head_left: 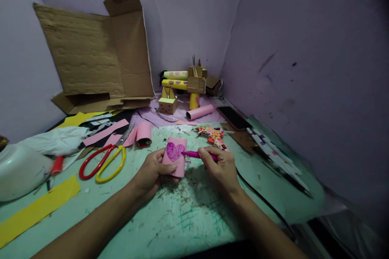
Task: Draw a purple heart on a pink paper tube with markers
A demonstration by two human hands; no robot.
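Near the middle of the table, my left hand (153, 172) grips a pink paper piece (180, 168), its thumb across the lower front. A purple heart (174, 151) filled with marker strokes shows on that piece. My right hand (221, 168) is closed around a purple marker (194, 154), whose tip meets the heart's right edge. Scissors (111, 162) with one red and one yellow handle lie left of my left hand. A pink roll (143, 133) stands behind it, and patterned scraps (212, 134) lie behind my right hand.
An opened cardboard box (91, 54) leans at the back left. Cardboard and yellow figures (176, 85) and a pink tube (199, 112) sit at the back. A phone (233, 117) and several markers (273, 151) lie right; a white container (21, 170) and yellow strip (39, 210) are left.
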